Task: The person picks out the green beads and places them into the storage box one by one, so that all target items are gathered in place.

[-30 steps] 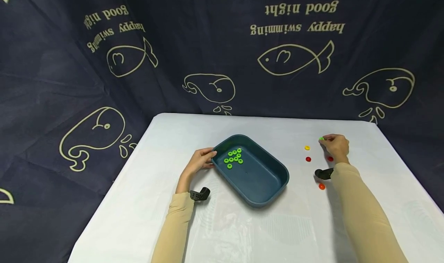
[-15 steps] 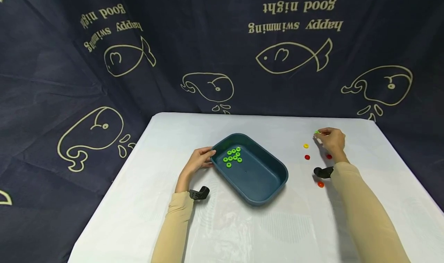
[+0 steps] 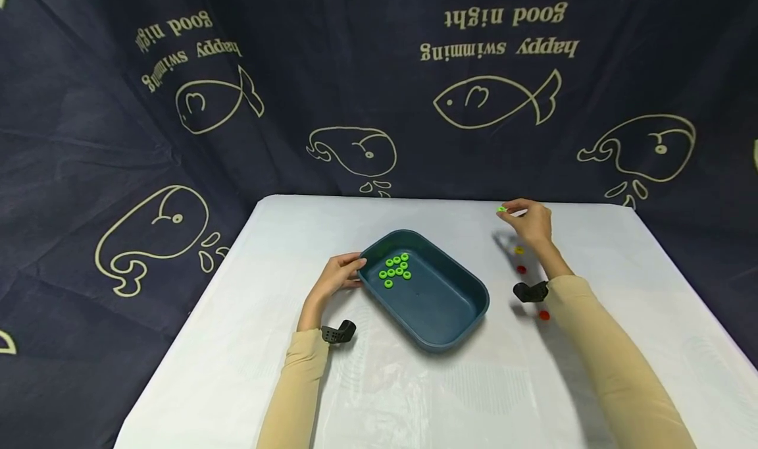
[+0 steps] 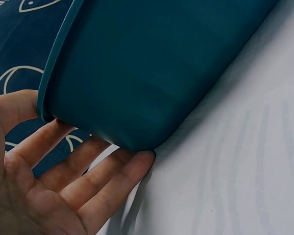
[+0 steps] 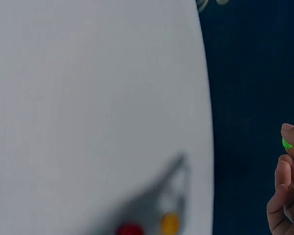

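Note:
A dark blue plastic bin (image 3: 432, 307) sits slanted on the white table, with several small green rings (image 3: 391, 272) in its far left part. At the bin's left corner my left hand (image 3: 336, 279) holds it, thumb on the rim; in the left wrist view the fingers (image 4: 95, 188) lie along the outside wall and underside. My right hand (image 3: 529, 222) is raised over the far right of the table. Between its thumb and finger it pinches one green ring (image 3: 501, 209), partly hidden in the right wrist view.
Right of the bin lie a yellow ring (image 3: 519, 250), a red ring (image 3: 521, 269) and an orange-red ring (image 3: 544, 315), shaded by the right arm. A dark printed curtain (image 3: 355, 74) hangs behind the table's far edge.
My right hand has lifted the green ring and carried it left and away toward the table's far edge. The left hand and the bin have stayed in place.

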Motion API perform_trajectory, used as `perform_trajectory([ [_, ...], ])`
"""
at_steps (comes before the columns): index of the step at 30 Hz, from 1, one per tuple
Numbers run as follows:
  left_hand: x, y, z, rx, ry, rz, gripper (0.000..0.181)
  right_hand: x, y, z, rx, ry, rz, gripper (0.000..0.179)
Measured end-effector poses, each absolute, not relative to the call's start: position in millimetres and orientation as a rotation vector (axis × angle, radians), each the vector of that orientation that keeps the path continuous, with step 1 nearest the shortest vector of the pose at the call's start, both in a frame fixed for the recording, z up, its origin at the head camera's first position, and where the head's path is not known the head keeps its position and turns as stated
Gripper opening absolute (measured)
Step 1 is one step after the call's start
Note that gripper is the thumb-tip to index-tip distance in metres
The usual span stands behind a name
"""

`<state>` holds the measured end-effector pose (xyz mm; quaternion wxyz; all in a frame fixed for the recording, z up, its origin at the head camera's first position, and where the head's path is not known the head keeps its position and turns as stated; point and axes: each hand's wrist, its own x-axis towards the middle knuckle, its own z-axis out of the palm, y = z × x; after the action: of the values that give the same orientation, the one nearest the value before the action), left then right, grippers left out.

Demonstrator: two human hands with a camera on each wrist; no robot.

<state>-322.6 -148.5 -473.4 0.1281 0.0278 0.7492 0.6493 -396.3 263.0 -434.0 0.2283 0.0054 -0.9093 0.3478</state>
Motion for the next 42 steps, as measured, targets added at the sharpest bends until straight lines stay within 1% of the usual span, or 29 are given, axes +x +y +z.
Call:
perform_trajectory([
  [8,-322.4,-149.9,-477.1,0.099,2.163,1.888,0.047,-388.2,217.9,-413.6,0.236,-2.446,0.990,0.020],
  [14,-323.3,-151.2,-478.2,0.108,2.154,1.893,0.048,-379.0,184.6,-399.0,0.361,-2.435,1.015,0.021],
  [22,-322.5,-151.9,-478.4,0.108,2.172,1.885,0.045,-369.6,140.3,-391.2,0.506,-2.440,1.040,0.019],
  [33,-321.7,-151.3,-472.6,0.116,2.134,1.891,0.048,-360.5,93.0,-411.5,0.702,-2.566,1.046,0.019],
  [42,-325.5,-150.2,-475.6,0.113,2.158,1.889,0.045,-363.7,67.4,-435.4,0.841,-2.763,0.885,0.020],
])
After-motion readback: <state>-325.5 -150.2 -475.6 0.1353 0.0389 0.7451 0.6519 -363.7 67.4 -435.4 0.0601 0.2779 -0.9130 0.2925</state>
